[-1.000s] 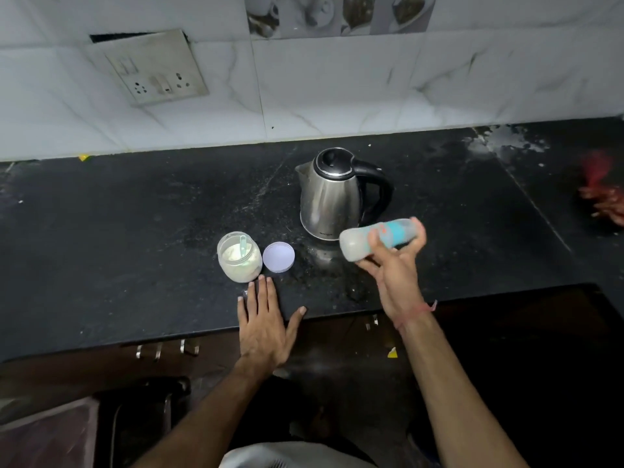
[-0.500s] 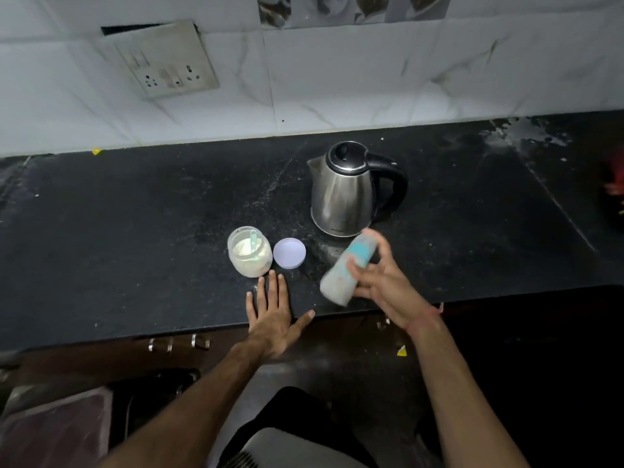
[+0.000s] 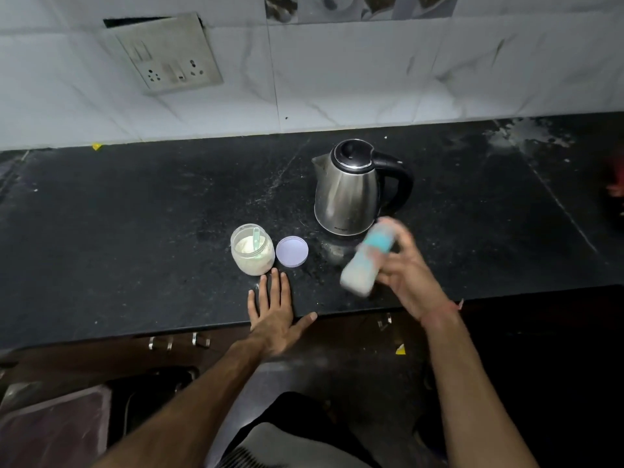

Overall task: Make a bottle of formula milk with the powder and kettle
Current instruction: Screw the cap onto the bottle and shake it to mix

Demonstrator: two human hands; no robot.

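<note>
My right hand (image 3: pixel 410 275) grips a baby bottle (image 3: pixel 366 260) with a blue cap and milky white contents, held tilted above the counter and blurred by motion. The steel kettle (image 3: pixel 351 190) with a black lid and handle stands just behind it. An open clear jar of white powder (image 3: pixel 252 249) with a pale green scoop inside sits left of the kettle. Its lilac lid (image 3: pixel 292 251) lies flat beside the jar. My left hand (image 3: pixel 273 310) rests flat, fingers spread, on the black counter (image 3: pixel 135 231) just in front of the jar.
A white marble-tiled wall rises behind the counter, with a socket plate (image 3: pixel 169 55) at upper left. White spill marks (image 3: pixel 526 135) stain the counter's far right. Something red (image 3: pixel 616 184) shows at the right edge. Metal cabinet handles (image 3: pixel 179 342) sit below the counter's front edge.
The bottle swung from lying sideways with its base to the left, down to a base-down tilt, and now blurs in my right hand. My left hand stayed flat on the counter.
</note>
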